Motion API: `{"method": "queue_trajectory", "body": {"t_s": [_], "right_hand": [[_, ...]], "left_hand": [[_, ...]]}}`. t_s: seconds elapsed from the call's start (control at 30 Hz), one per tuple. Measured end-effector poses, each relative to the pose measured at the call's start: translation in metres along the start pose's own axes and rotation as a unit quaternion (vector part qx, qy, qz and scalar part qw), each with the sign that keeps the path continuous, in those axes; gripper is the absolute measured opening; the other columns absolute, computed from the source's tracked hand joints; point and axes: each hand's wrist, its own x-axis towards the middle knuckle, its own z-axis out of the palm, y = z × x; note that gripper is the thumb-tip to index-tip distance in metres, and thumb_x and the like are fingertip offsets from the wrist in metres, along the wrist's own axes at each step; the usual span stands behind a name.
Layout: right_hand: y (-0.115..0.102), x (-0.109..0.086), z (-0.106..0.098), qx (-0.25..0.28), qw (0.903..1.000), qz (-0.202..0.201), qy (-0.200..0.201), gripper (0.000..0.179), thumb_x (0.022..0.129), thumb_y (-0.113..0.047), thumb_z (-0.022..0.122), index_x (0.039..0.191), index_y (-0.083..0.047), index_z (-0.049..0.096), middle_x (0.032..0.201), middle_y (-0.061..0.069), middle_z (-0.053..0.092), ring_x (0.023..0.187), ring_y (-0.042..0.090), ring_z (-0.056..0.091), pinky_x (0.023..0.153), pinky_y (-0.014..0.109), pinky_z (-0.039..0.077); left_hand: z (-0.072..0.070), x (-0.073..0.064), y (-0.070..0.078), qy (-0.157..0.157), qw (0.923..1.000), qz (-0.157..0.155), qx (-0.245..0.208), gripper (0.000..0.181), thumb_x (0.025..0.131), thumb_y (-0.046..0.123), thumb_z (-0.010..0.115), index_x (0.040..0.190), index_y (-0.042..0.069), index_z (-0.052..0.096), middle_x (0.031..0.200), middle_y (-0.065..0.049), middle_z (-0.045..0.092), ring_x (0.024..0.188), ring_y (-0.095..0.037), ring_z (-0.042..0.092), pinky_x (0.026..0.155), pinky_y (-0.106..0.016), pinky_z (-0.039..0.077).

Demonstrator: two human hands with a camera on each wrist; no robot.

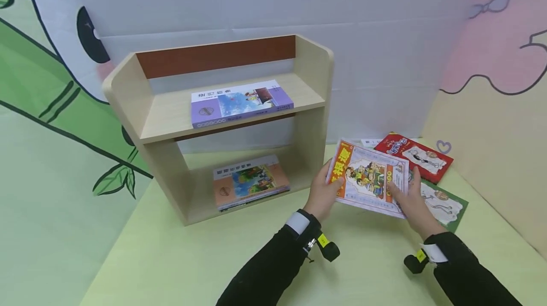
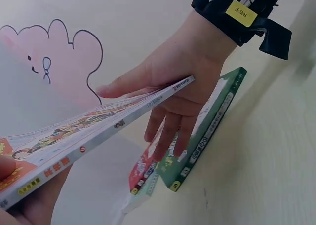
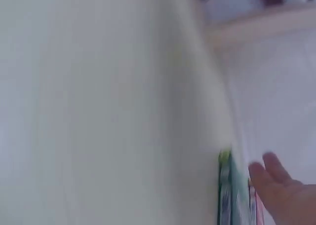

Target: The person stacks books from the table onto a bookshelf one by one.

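A thin picture book (image 1: 369,178) with a white cover and an orange title strip is held tilted above the table, right of the shelf. My left hand (image 1: 322,192) pinches its left edge, thumb over the cover and fingers underneath. At the other end, my right hand (image 1: 412,201) has its thumb over the cover. In the left wrist view, the book's spine reaches the crook of the right hand (image 2: 177,82), whose fingers extend loosely below it. The right wrist view is blurred; spread fingers (image 3: 276,175) show there, while the book is out of sight.
A red book (image 1: 414,154) and a green book (image 1: 444,204) lie beyond the right hand near the wall. Left of the hands stands a two-tier wooden shelf (image 1: 314,130). Its upper tier bears a purple book (image 1: 241,102), the lower one orange-covered books (image 1: 252,180).
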Motion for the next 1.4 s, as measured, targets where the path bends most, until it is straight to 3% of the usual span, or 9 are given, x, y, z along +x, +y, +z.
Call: {"method": "queue_trajectory", "body": {"t_s": [0.1,0.2,0.3,0.5,0.73,0.9,1.1,1.3,1.4], "right_hand": [[-0.016,-0.009,0.012,0.154,0.987,-0.035,-0.028,0.084,0.1,-0.044,0.045,0.151,-0.036,-0.022,0.136,0.006,0.043,0.096,0.012,0.066,0.077,0.024,0.055],[-0.034,-0.017,0.026,0.254,0.9614,-0.078,-0.071,0.075,0.102,-0.036,0.045,0.154,-0.038,-0.008,0.126,-0.009,0.05,0.095,0.009,0.068,0.075,0.028,0.056],[-0.053,-0.024,0.043,0.255,0.9546,-0.128,-0.084,0.07,0.104,-0.029,0.044,0.156,-0.033,-0.002,0.128,-0.008,0.048,0.098,0.009,0.067,0.075,0.027,0.056],[-0.088,-0.028,0.077,0.229,0.9504,-0.201,-0.06,0.068,0.103,-0.017,0.047,0.157,-0.026,0.006,0.13,-0.001,0.046,0.097,0.01,0.068,0.071,0.028,0.057],[-0.138,-0.019,0.114,0.197,0.9474,-0.247,-0.049,0.068,0.1,-0.011,0.053,0.156,-0.021,0.015,0.13,0.008,0.049,0.096,0.013,0.067,0.069,0.03,0.057],[-0.182,-0.013,0.135,0.142,0.9522,-0.269,-0.031,0.066,0.1,-0.014,0.054,0.155,-0.016,0.018,0.135,0.012,0.046,0.108,0.016,0.059,0.081,0.025,0.054],[-0.227,-0.002,0.149,0.104,0.9535,-0.282,0.009,0.061,0.1,-0.02,0.055,0.153,-0.015,0.025,0.139,0.007,0.045,0.116,0.018,0.051,0.093,0.028,0.05],[-0.254,0.016,0.16,0.056,0.9597,-0.268,0.065,0.059,0.098,-0.023,0.057,0.151,-0.012,0.032,0.138,0.01,0.042,0.119,0.018,0.045,0.099,0.033,0.045],[-0.262,0.028,0.164,0.035,0.9647,-0.247,0.086,0.059,0.098,-0.024,0.058,0.15,-0.011,0.034,0.136,0.01,0.042,0.118,0.017,0.045,0.098,0.032,0.045]], "left_hand": [[-0.017,-0.013,0.01,0.012,0.9995,0.022,-0.022,0.056,0.096,0.012,0.06,0.147,0.024,0.041,0.121,-0.001,0.059,0.101,-0.019,0.063,0.088,-0.04,0.053],[-0.034,-0.025,0.02,0.02,0.9975,0.056,-0.038,0.057,0.096,0.012,0.06,0.148,0.022,0.039,0.123,-0.005,0.058,0.102,-0.021,0.063,0.087,-0.039,0.054],[-0.051,-0.036,0.031,0.033,0.9945,0.09,-0.042,0.057,0.097,0.012,0.06,0.149,0.021,0.038,0.123,-0.008,0.057,0.104,-0.022,0.062,0.087,-0.038,0.054],[-0.084,-0.055,0.052,0.062,0.9843,0.164,-0.02,0.057,0.097,0.011,0.059,0.149,0.013,0.035,0.123,-0.012,0.054,0.104,-0.023,0.06,0.086,-0.036,0.054],[-0.125,-0.068,0.079,0.128,0.9589,0.249,0.049,0.049,0.097,0.012,0.059,0.141,0.006,0.04,0.115,-0.014,0.057,0.096,-0.024,0.062,0.077,-0.032,0.056],[-0.146,-0.07,0.102,0.2,0.9362,0.279,0.074,0.05,0.095,0.015,0.062,0.138,0.005,0.038,0.114,-0.012,0.056,0.094,-0.022,0.062,0.074,-0.032,0.057],[-0.154,-0.058,0.136,0.279,0.895,0.335,0.095,0.064,0.093,0.015,0.065,0.145,0.004,0.031,0.129,-0.009,0.049,0.108,-0.018,0.055,0.084,-0.034,0.055],[-0.164,-0.036,0.172,0.349,0.8448,0.341,0.219,0.061,0.09,0.017,0.067,0.143,-0.001,0.042,0.124,-0.017,0.054,0.108,-0.024,0.052,0.084,-0.035,0.051],[-0.169,-0.023,0.184,0.362,0.8313,0.321,0.273,0.06,0.09,0.018,0.067,0.141,-0.002,0.044,0.122,-0.018,0.055,0.11,-0.028,0.047,0.086,-0.038,0.044]]}}
